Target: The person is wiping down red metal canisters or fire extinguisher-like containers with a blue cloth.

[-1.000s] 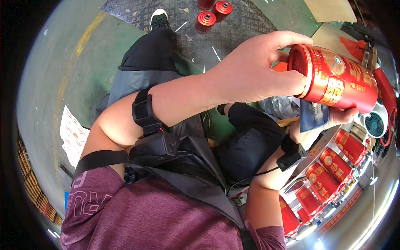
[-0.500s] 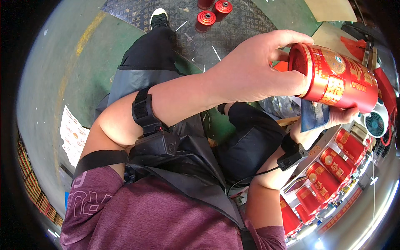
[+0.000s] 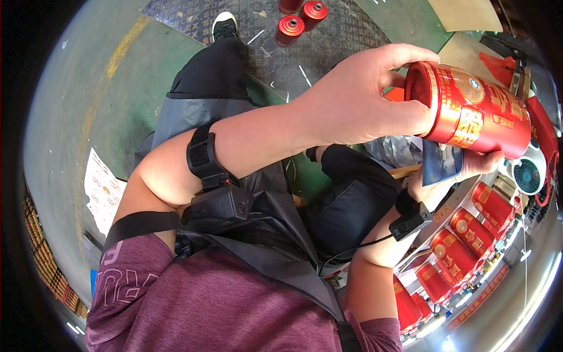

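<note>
A glossy red cylindrical canister (image 3: 492, 114) with gold decoration lies on its side, held up at the right. My left hand (image 3: 390, 97) reaches across, its thumb and fingers closed around the canister's left end, where a recessed round face shows. Under the canister is my right hand (image 3: 475, 163), gripping it from below; the canister hides most of its fingers. A dark blue flat piece (image 3: 443, 163) sits against the right palm, and whether it is held or worn cannot be made out.
Several red canisters (image 3: 457, 252) stand in rows at the lower right. A white fan (image 3: 526, 173) is just beyond my right hand. More red canisters (image 3: 290, 30) stand on the dark patterned mat (image 3: 346, 35) ahead. A printed sheet (image 3: 104, 190) lies on the floor at left.
The canister has turned very slightly about its length between my hands, shifting its gold markings a little. Both hands keep nearly the same place.
</note>
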The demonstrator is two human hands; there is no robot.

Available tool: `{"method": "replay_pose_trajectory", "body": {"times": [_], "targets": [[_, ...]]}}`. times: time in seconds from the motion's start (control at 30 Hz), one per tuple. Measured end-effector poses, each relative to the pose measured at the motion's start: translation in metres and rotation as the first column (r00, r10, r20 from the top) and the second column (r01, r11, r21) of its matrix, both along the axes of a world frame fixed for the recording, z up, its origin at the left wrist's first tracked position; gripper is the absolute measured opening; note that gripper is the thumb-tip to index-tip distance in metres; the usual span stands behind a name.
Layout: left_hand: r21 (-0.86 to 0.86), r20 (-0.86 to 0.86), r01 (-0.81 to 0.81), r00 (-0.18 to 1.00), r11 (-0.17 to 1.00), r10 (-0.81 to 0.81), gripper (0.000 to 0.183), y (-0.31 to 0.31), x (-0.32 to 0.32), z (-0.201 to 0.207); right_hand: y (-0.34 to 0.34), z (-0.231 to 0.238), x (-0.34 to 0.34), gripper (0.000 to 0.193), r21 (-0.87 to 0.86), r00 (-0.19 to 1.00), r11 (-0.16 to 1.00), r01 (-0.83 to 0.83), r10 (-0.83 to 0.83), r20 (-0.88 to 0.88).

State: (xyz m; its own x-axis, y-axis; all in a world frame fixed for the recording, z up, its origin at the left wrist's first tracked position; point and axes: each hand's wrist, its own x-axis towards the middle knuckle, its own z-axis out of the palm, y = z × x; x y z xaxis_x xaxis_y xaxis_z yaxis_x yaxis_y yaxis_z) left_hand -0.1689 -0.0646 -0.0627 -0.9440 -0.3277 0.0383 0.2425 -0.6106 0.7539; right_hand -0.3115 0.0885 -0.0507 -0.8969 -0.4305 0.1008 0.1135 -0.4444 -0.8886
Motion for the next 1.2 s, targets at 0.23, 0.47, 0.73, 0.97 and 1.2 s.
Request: {"method": "replay_pose_trajectory", "body": {"times": [0.23,0.47,0.73,0.97,1.2], "targets": [[-0.001,-0.034,-0.025,0.999,1.000,0.025,0.067,0.003,-0.004,-0.005,0.005,0.000,-0.004,0.092,0.010,1.000,1.000,-0.008,0.008,0.024],[0.013,-0.019,-0.007,1.000,1.000,0.008,0.066,0.002,-0.003,-0.001,-0.001,0.001,0.001,0.093,0.023,1.000,0.999,0.029,-0.029,-0.006],[-0.060,-0.068,-0.019,0.998,0.998,0.015,0.060,0.003,-0.002,-0.007,0.002,0.000,-0.001,0.090,-0.028,0.999,0.999,-0.037,0.038,0.038],[-0.080,-0.079,-0.064,0.995,0.995,0.058,0.059,0.006,-0.005,-0.011,0.001,0.001,0.003,0.090,0.008,1.000,1.000,-0.007,0.007,0.023],[-0.069,-0.056,-0.005,0.998,0.998,0.001,0.060,0.003,-0.002,-0.007,-0.001,0.001,0.005,0.091,0.021,1.000,1.000,0.021,-0.021,-0.015]]}}
